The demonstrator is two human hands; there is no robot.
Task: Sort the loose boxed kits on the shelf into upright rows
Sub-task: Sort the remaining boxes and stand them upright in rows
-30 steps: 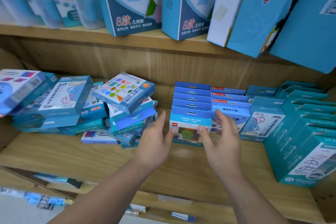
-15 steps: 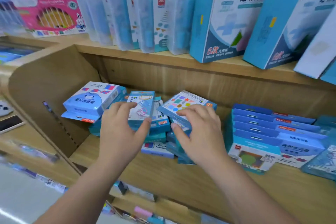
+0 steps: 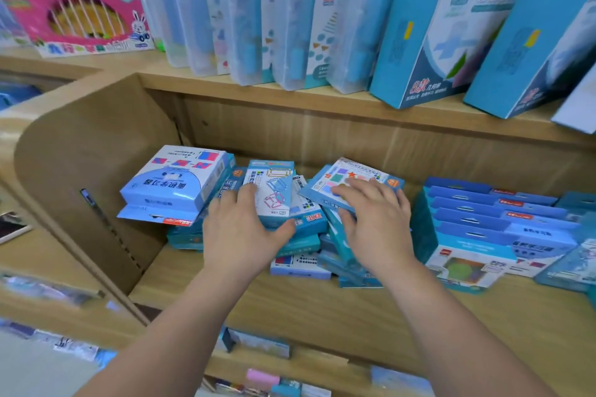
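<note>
A jumbled pile of small blue boxed kits lies on the wooden shelf point(image 3: 322, 309). My left hand point(image 3: 240, 229) rests on a kit printed with cube outlines point(image 3: 272, 185), thumb under its front edge and fingers on its left side. My right hand point(image 3: 374, 219) lies flat on a tilted kit with coloured shapes point(image 3: 361, 171) at the top of the pile. A larger pale-blue kit point(image 3: 175, 180) sits on top at the pile's left. To the right stands an upright row of blue kits point(image 3: 467, 219).
The shelf's curved side panel point(image 3: 80, 164) closes in the left. The upper shelf holds clear plastic cases point(image 3: 290, 26), tall blue boxes point(image 3: 435, 35) and a pink boxed toy point(image 3: 80, 13). More goods sit on the lower shelf point(image 3: 258, 345).
My view and both hands have shifted left, from the upright row to the jumbled pile. Both hands have since settled onto two kits at the pile's top.
</note>
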